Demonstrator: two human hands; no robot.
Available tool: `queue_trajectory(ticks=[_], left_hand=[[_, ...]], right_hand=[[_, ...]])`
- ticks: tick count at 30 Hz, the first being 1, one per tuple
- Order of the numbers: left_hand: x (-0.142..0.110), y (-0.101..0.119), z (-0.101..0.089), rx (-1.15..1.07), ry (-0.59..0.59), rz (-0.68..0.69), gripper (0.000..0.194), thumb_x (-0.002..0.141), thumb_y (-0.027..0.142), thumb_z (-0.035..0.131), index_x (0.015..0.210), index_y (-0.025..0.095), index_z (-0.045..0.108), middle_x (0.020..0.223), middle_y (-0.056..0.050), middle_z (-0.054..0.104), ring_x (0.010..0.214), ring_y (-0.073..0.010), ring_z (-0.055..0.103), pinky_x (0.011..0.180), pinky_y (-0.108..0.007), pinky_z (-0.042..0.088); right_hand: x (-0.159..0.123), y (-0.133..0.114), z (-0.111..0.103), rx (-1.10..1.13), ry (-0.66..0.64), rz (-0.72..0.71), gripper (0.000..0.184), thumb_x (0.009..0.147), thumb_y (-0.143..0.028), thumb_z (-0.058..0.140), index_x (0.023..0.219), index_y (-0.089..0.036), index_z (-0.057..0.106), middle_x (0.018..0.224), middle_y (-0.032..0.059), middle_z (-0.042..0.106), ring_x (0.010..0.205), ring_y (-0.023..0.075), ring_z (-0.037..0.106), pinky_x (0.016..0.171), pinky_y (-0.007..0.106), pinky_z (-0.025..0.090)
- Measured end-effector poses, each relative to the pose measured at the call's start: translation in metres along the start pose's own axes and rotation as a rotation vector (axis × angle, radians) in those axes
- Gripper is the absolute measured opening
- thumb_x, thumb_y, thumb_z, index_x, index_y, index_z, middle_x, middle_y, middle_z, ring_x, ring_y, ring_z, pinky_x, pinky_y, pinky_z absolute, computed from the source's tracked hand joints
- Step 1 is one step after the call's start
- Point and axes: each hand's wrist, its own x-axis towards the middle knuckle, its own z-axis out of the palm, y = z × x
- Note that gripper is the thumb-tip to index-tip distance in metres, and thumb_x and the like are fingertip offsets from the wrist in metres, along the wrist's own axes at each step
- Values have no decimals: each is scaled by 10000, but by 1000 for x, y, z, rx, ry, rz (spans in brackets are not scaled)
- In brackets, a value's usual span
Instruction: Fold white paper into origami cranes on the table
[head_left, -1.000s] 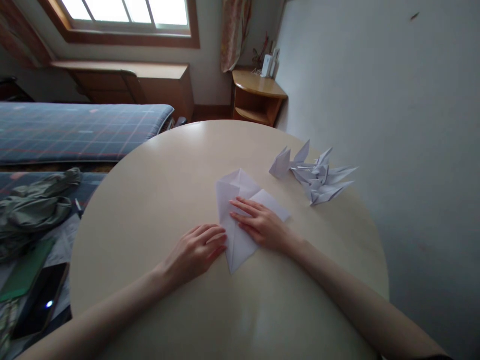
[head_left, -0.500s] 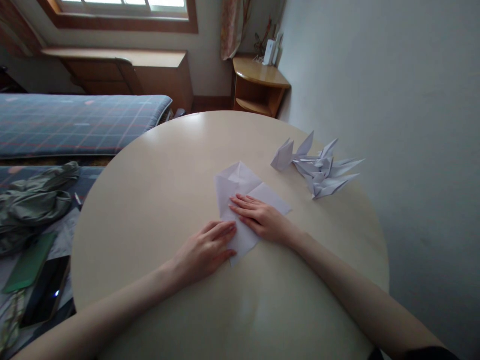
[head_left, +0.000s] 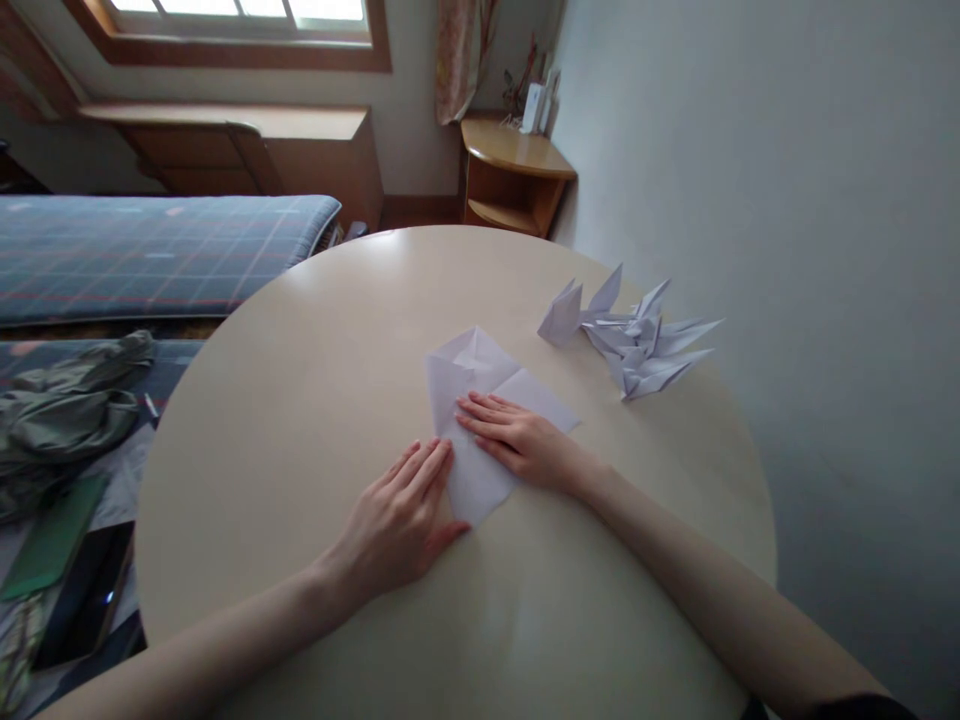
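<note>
A partly folded white paper [head_left: 469,378] lies flat near the middle of the round beige table [head_left: 315,380]. My right hand [head_left: 517,440] rests on top of it with fingers stretched out flat, pressing it down. My left hand [head_left: 401,515] lies flat on the table along the paper's left edge, fingers straight and together, fingertips and thumb touching the paper's lower corner. Neither hand grips anything.
Several finished white paper cranes [head_left: 634,340] sit in a pile at the table's right side, close to the grey wall [head_left: 787,200]. A bed with a plaid cover [head_left: 150,255] and a green cloth [head_left: 67,410] lie left. A wooden corner shelf [head_left: 514,175] stands behind.
My left hand has slid forward along the paper's left edge and turned its fingers to point up the fold. My right hand stays on the paper.
</note>
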Motion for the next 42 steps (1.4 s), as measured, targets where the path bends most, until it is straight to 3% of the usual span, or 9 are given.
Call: queue_trajectory(ticks=[10,17,20,24,26,28,31,37,42], left_hand=[[9,-9,-4,49,12,98,545,861,472,464,1147,14,536,1158,-243,580,1084,-333,554,935,-452,468],[14,-14,-9,-46,-3,35,526,797,520,544,1093,85,533,1135,-199,580,1021,-307,578,874,-434,492],[13,-14,-8,-14,36,40,568,816,515,529,1188,89,479,1178,-197,562,1030,-297,577,865,-415,494],[14,-11,-9,67,152,66,538,857,483,491,1232,98,458,1160,-179,582,1055,-280,562,921,-424,454],[17,-9,-11,111,198,156,465,885,421,477,1236,116,467,1154,-143,600,1101,-261,539,990,-429,400],[19,-6,-13,127,193,294,398,909,359,458,1223,116,488,1188,-115,598,1168,-237,501,1040,-403,361],[20,-2,-14,121,162,386,361,922,372,423,1088,92,581,1144,-108,631,1125,-233,543,1011,-375,414],[15,-2,-9,205,192,158,296,917,288,429,956,76,633,935,-106,693,775,-212,664,856,-389,540],[12,-6,3,151,82,68,317,921,209,377,1073,19,581,1188,-174,600,1132,-267,552,921,-336,514]], right_hand=[[0,-2,-1,3,-5,11,408,927,-203,411,1334,-212,444,1418,62,389,1341,184,293,1110,430,281],[0,-3,-4,147,47,41,411,906,-212,446,1315,-203,472,1412,70,399,1336,183,307,1109,422,277],[-3,-3,-8,328,170,107,414,888,-228,475,1301,-219,492,1413,60,402,1318,184,344,1094,397,305],[-6,4,-10,530,467,299,331,848,-240,517,1164,-265,615,1303,24,546,1240,196,462,1058,401,353],[-7,10,-7,577,600,397,286,824,-223,512,1055,-251,677,1197,25,630,1177,206,526,1034,409,378],[-6,14,-5,576,636,476,274,801,-205,499,976,-229,708,1108,37,678,1107,218,578,1011,420,399],[-7,14,-5,445,525,483,292,797,-193,478,970,-206,712,1137,64,662,1107,223,574,1014,422,395],[-19,8,-15,-43,25,289,445,889,-266,417,1318,-160,477,1441,105,350,1353,224,272,1103,432,255],[-26,2,-21,-219,-218,348,531,932,-337,357,1423,-149,282,1496,135,181,1383,261,122,1107,483,188]])
